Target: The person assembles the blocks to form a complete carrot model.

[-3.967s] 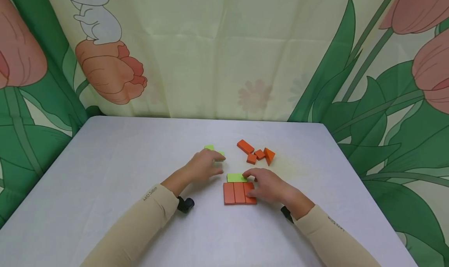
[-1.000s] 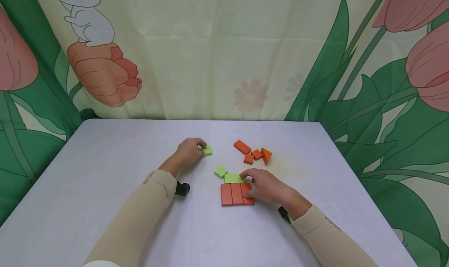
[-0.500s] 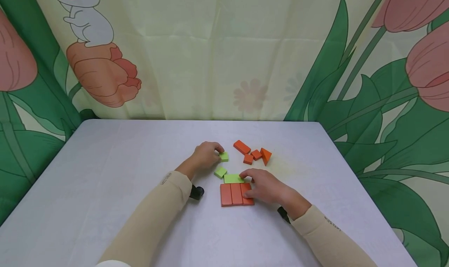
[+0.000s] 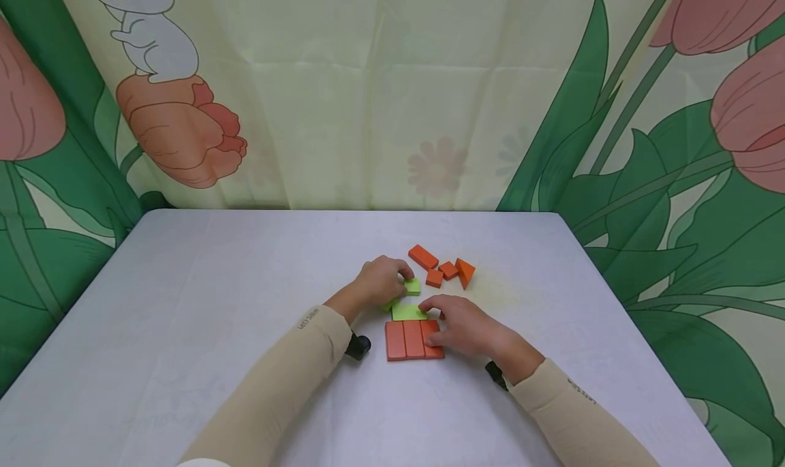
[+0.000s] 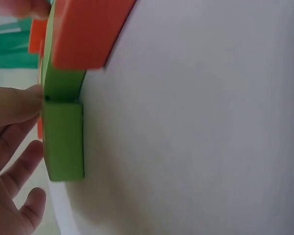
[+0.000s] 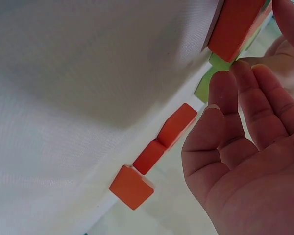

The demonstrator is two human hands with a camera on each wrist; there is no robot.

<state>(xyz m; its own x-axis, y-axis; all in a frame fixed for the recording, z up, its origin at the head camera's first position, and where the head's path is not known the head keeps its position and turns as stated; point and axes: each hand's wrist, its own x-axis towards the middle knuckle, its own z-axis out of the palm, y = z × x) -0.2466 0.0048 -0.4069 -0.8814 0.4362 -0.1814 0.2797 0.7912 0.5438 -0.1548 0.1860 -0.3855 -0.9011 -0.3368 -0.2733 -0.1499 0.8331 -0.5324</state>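
In the head view my left hand (image 4: 381,280) pinches a small light green block (image 4: 413,288) just behind a longer green block (image 4: 407,312). Another small green block (image 4: 388,306) peeks out below that hand, mostly covered by it. Three red rectangular blocks (image 4: 405,341) lie side by side against the long green one. My right hand (image 4: 464,325) rests at their right end, a fingertip touching the long green block and the thumb on the rightmost red block. In the left wrist view a green block (image 5: 63,142) stands end to end with another, my thumb close over them.
Behind the hands lie an orange-red oblong block (image 4: 423,257), two small orange-red blocks (image 4: 434,278) and an orange triangular block (image 4: 465,273). A white cloth covers the table (image 4: 202,303). A printed curtain (image 4: 343,112) hangs at its far edge.
My left hand took up a small green block at the far left and has carried it right, behind the long green block. Earlier another small green block came beside the row. The right hand stays put.
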